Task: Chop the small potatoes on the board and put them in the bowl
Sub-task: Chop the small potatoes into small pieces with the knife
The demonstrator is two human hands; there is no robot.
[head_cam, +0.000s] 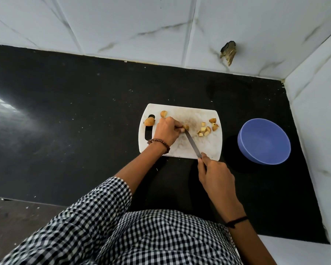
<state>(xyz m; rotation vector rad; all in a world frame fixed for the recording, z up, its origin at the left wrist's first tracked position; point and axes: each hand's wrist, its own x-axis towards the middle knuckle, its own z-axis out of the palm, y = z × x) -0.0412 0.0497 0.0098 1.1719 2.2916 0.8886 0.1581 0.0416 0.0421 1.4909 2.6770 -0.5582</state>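
Here, a knife (193,143) meets a small potato (186,127) on the white cutting board (180,148).
The left hand (166,131) pinches that potato with fingertips closed on it; the right hand (216,175) is wrapped tight around the knife handle. Cut pieces (207,127) lie toward the board's right end, two whole potatoes (149,121) by its handle slot. The blue bowl (264,141) sits right of the board, apart from it, on the black counter (65,131).
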